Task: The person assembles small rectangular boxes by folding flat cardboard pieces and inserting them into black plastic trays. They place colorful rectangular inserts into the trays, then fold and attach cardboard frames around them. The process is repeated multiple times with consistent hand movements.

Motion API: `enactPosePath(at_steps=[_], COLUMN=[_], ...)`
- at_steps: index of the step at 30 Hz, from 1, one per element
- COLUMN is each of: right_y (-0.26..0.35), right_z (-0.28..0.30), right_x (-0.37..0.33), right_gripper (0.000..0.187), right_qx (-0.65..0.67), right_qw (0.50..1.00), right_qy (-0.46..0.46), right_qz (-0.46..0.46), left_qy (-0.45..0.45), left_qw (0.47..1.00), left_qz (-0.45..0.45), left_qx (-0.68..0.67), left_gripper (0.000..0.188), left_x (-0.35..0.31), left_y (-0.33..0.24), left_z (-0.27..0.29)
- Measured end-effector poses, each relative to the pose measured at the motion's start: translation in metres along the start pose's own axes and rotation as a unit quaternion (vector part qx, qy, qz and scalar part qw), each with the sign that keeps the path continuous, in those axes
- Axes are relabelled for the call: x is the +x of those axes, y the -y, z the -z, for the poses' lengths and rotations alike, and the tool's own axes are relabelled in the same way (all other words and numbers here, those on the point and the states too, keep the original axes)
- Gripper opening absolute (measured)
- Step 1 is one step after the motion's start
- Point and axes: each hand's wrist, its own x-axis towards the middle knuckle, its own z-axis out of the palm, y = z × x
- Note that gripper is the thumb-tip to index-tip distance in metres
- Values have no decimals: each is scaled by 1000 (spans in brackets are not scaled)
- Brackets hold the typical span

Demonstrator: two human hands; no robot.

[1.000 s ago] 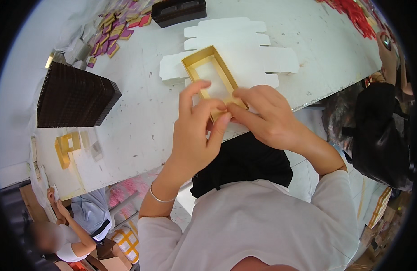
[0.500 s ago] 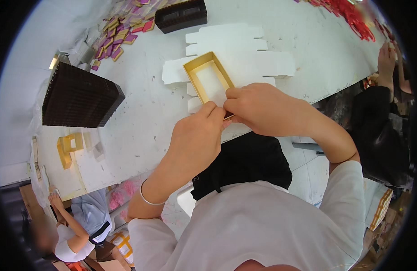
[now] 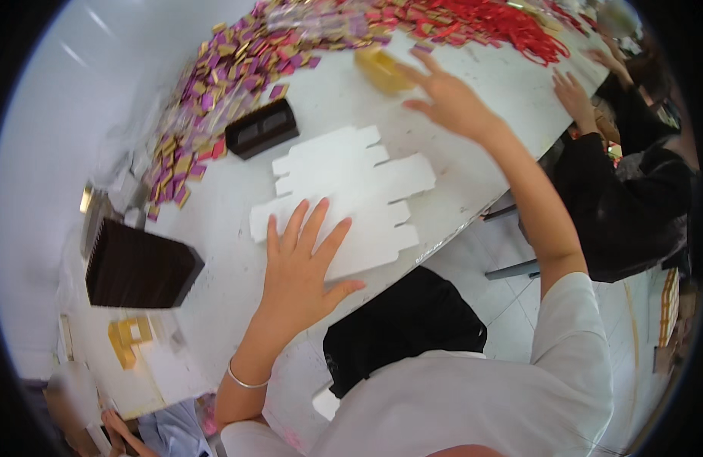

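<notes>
Resting flat, the left hand lay palm-down w/ fingers spread on the near edge of the white die-cut card blanks; grip wide, clasping nothing. Blanks: flat matte card, notched tab edges, stacked slightly offset on the white worktop. Long axis ran approx. from lower left to upper right, tabbed ends toward the right edge of the worktop. Right hand was stretched out further up the worktop, fingers splayed, grip wide, fingertips just beside a small yellow-gold box; contact cannot be told. Box: shiny, rectangular, blurred. Dark rectangular tray sat just above the blanks. Ribbed dark block stood left of the left hand. Scattered purple/gold foil pieces and red pieces covered the far side.
</notes>
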Motion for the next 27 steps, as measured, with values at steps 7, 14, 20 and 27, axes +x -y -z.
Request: enactPosePath(at_steps=[7,14,20,27], right_y=[77,108,128,118], right_z=[1,-16,-28,-26], right_x=[-79,-90,-86,-83], right_gripper=[80,85,65,31], right_qx=[115,173,202,293], right_qw=[950,943,933,905], right_qy=[249,208,151,79], right_qz=[146,195,258,297], left_qy=[41,56,-6,-152], left_qw=[997,990,990,988], left_qz=[55,123,87,-11], left_qx=[18,45,111,21], left_gripper=[84,74,58,30], left_x=[-8,-46,-72,-65], left_y=[8,-8,-13,2], left_z=[-18,-5,3,21])
